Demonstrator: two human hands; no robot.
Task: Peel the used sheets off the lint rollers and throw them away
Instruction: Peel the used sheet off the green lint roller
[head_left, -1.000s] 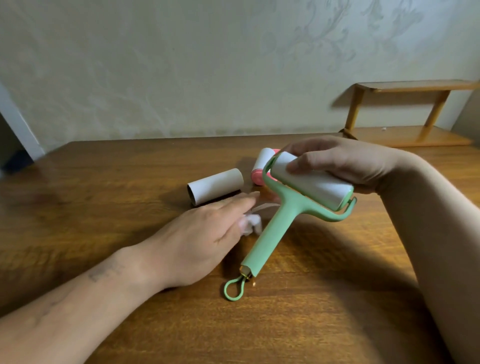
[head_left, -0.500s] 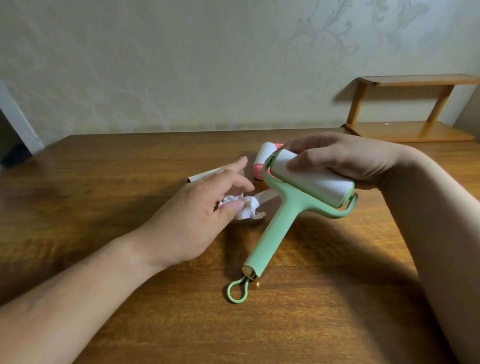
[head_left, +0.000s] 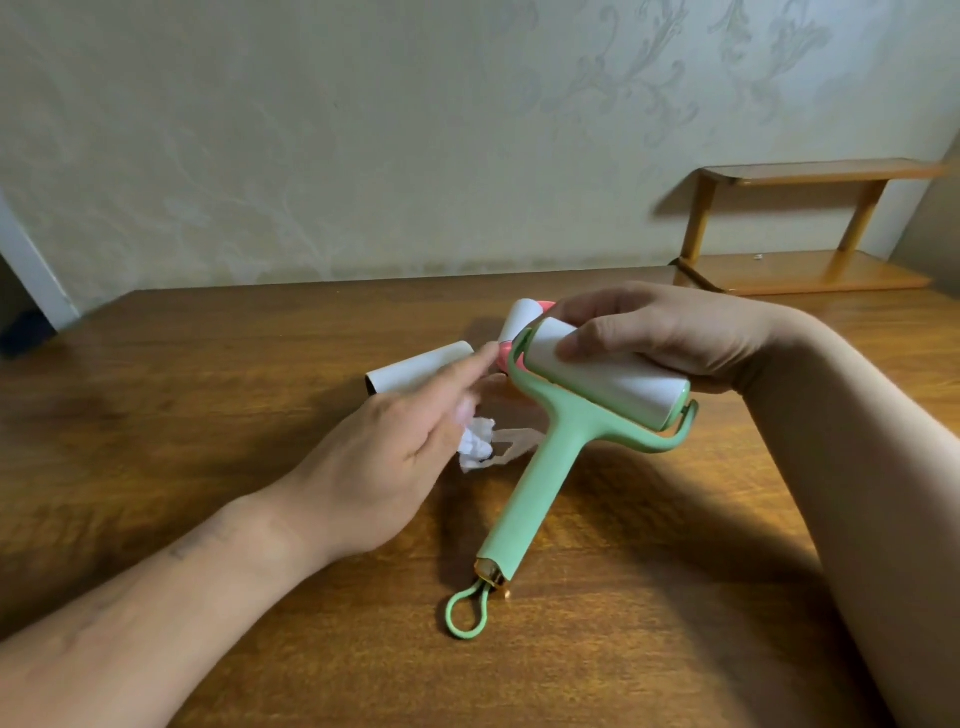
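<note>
The green lint roller sits right of centre in the frame, its white roll gripped from above by the right hand, fingers curled round it. Just left lies a crumpled sheet on the table, under the left hand, whose fingers are spread and hold nothing. Behind lie a bare roll and a pink roller. Pinching the wad firmly should keep the sticky paper from clinging; no bin shows.

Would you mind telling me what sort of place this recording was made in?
Probably a room in a home: a brown wooden table stands against a pale wall with embossed floral wallpaper, and a small two-tier wooden shelf sits at its far right corner.
</note>
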